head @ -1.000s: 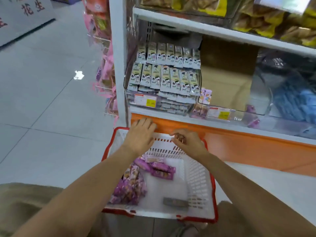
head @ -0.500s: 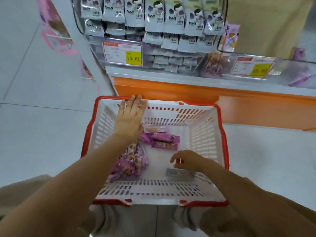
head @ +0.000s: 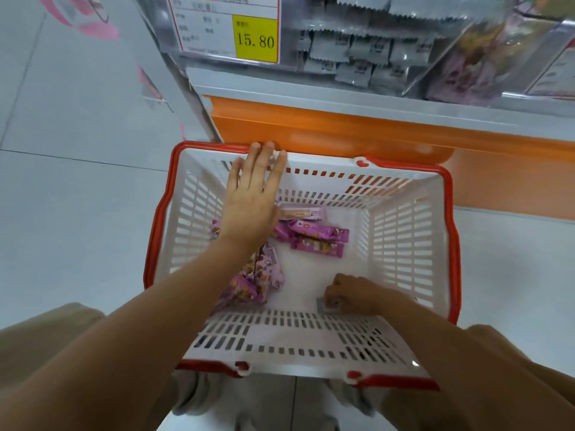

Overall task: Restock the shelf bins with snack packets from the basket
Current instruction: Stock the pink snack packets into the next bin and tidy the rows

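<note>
Head view: grey tiled floor [head: 77, 213]; basket [head: 454, 250] just beside shelf [head: 342, 98] base.
Left hand [head: 252, 197]: flat, fingers together, on basket's far wall.
Right hand [head: 354, 295]: pinching grey packet [head: 322, 305] at basket bottom.
Purple packets [head: 314, 241]: in basket.

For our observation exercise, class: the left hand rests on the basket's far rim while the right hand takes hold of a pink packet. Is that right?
Not quite. The head view shows the right hand taking hold of a grey packet, not a pink one.
</note>
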Available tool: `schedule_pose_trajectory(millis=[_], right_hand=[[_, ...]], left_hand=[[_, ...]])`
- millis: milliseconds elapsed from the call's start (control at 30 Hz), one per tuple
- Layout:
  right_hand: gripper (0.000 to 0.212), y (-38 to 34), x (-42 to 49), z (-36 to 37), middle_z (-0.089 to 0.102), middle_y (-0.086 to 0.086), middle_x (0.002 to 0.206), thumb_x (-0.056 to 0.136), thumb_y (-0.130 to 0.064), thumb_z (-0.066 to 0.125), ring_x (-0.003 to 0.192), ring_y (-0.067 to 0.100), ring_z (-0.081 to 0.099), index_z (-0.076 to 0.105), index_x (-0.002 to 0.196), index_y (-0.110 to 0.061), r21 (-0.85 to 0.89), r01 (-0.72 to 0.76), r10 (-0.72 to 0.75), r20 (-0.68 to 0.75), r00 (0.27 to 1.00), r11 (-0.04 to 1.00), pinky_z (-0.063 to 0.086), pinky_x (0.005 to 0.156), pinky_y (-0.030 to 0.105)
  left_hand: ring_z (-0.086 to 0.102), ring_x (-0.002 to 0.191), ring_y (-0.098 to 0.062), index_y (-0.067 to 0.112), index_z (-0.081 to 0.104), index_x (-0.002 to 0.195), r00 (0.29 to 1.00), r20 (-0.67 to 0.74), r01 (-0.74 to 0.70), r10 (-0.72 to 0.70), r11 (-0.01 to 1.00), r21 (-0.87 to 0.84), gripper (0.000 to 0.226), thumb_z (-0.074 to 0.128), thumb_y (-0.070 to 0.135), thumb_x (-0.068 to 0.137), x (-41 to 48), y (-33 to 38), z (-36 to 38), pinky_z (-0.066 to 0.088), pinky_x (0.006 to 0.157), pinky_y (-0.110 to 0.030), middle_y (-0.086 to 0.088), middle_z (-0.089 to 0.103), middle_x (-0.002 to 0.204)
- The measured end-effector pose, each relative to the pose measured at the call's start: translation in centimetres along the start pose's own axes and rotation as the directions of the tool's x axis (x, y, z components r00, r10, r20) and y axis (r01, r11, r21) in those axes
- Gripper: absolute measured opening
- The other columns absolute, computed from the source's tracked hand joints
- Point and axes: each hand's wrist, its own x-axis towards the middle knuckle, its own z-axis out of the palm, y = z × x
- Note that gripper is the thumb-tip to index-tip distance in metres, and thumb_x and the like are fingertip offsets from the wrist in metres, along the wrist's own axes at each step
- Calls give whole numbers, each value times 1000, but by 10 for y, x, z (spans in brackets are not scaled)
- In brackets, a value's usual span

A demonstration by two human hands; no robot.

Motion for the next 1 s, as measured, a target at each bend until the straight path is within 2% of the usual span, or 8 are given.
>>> schedule_pose_trajectory(millis=[200,333,500,633,767,833,900,1000], right_hand=[[32,-3,11,8,46,3,109,86,-19,63,94,24,50,48,115,-18,8,40,-39,-75,996,999,44,79,34],[19,-4,13,7,44,0,97,96,-28,54,85,21,48,46,107,-14,83,35,-23,-146,989,996,33,71,29],[28,-8,-2,-10,53,-1,100,94,-26,59,83,15,51,46,119,-23,325,7,79,-250,965,946,38,72,27],[55,-17,-21,-36,43,-8,77,81,-3,65,69,12,45,45,130,-20,527,121,130,-415,901,841,42,65,29],[40,-36,-47,-65,54,-1,94,80,0,67,85,18,55,55,115,-16,595,276,205,-613,763,755,52,71,36],[31,-47,-64,-77,56,8,97,81,3,65,86,18,56,55,103,-14,650,385,265,-675,689,655,53,76,39],[32,-59,-83,-90,56,8,99,80,10,65,86,10,54,53,97,-14,645,488,312,-737,599,588,49,77,28],[35,-76,-110,-107,58,4,103,79,9,71,98,13,59,54,94,-17,617,611,382,-787,485,496,49,84,29]], left_hand=[[8,150,-33,11,17,155,1000,2,16,-16,1000,-14,84,59,17,83,-1,1,0,8,121,-50,-17,16,161],[5,150,-32,13,13,156,999,30,27,-26,1000,-13,83,56,19,84,0,3,-3,6,121,-49,-15,14,162],[0,151,-31,15,9,157,996,76,45,-44,999,-8,85,58,18,88,1,6,-11,6,122,-49,-14,8,163],[-11,151,-28,17,-1,157,989,138,65,-59,997,-42,87,57,23,93,-2,11,-22,2,123,-45,-11,-6,164],[-16,150,-27,19,3,157,980,180,95,-80,993,-76,84,57,30,94,-9,18,-34,1,123,-46,-10,-14,163],[-4,151,-30,20,27,154,989,126,94,-74,983,-160,67,57,28,94,-16,24,-44,5,123,-47,-13,2,164],[19,144,-34,19,52,139,992,96,106,-83,960,-260,44,50,28,96,-21,34,-58,17,117,-45,-15,35,152],[54,113,-34,16,60,127,929,306,345,-207,782,-519,42,33,36,102,-21,51,-80,42,100,-39,-15,60,122]])
